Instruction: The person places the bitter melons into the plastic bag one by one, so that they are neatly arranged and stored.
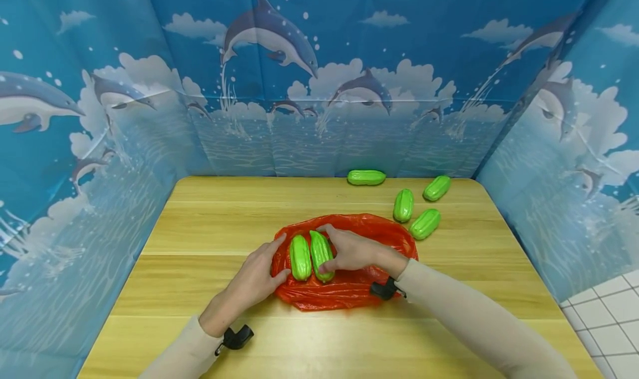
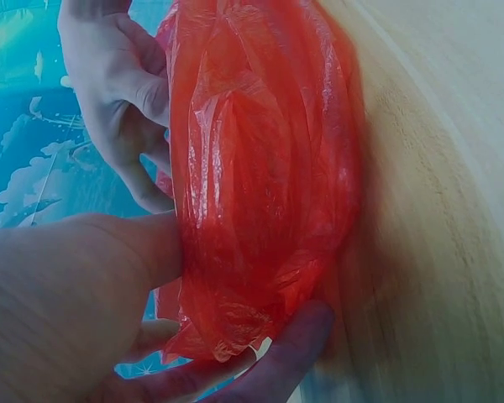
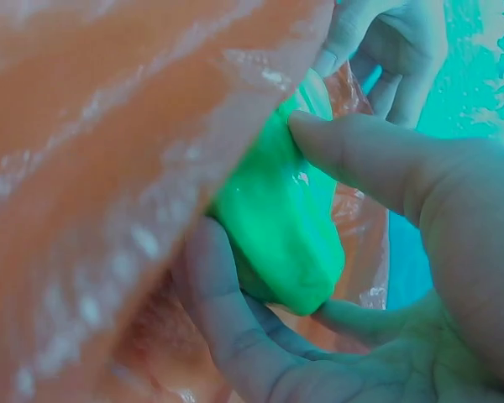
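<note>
1. Backdrop: a dolphin-print curtain (image 1: 339, 18) stands behind and along the sides of the table.
2. Support: the wooden table (image 1: 209, 229) bears a bag and, outside it, 4 loose vegetables.
3. Container: the red plastic bag (image 1: 344, 296) lies near the middle of the table, mouth upward. In the step in hand, good practice is judged to be keeping this mouth spread, so that the thin film does not fold over the contents.
4. Left hand (image 1: 254, 273): grip wide, thumb and fingers apart, touching the bag's left side. It serves best as a light brace, without tugging the film.
5. Right hand (image 1: 349, 250): grip narrow, holding 1 vegetable between thumb and fingers within the bag. The fingers should loosen only once the load lies steady, with no film caught between.
6. Held vegetable (image 1: 321, 254): in the bag; long axis chiefly front to back, tapered end pointing away from the person and slightly left, blunt end toward the person.
7. Neighbouring vegetable (image 1: 300, 258): in the bag, just left of the held vegetable, its long axis nearly parallel.
8. Loose vegetables: the far vegetable (image 1: 366, 177) lies crosswise; the middle vegetable (image 1: 403, 205) runs nearly front to back; the corner vegetable (image 1: 436, 188) and near vegetable (image 1: 425, 224) lie diagonally, far ends rightward.
</note>
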Available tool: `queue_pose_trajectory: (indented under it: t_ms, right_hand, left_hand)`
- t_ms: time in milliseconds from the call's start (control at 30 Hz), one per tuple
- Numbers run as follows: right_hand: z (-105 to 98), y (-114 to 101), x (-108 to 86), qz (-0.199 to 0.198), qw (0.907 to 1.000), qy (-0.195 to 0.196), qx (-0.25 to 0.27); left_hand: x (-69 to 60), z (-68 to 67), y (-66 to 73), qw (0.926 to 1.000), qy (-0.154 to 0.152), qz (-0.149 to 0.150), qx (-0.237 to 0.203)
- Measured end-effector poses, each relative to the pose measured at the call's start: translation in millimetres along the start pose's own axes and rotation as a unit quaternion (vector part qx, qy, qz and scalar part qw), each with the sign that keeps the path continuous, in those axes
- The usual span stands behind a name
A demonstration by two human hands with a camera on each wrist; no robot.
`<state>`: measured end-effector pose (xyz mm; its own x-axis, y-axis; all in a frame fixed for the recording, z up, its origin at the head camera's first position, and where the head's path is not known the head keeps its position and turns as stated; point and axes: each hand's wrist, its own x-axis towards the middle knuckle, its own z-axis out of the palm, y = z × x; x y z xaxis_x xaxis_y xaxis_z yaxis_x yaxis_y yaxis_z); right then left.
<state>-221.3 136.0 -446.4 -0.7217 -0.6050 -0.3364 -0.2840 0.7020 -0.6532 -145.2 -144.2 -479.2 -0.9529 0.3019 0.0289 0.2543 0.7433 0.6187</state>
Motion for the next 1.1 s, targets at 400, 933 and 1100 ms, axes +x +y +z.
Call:
queue_pose_trajectory:
  t_ms: [400, 933, 1100]
  right_hand:
    - [7, -5, -2.6, 0.006, 1.0000, -0.006, 0.002]
    - [3, 0, -16.0, -0.004, 0.9999, 0.009, 0.009]
    - [-1, -1, -21.9, -0.006, 0.9996, 0.016, 0.020]
  left_hand:
    - [1.7, 2.3, -3.4, 1.0000, -0.001, -0.010, 0.000]
    - [2.4, 2.0, -3.7, 1.0000, 0.002, -0.009, -0.004]
    - [2.4, 1.8, -4.1, 0.9999, 0.003, -0.011, -0.004]
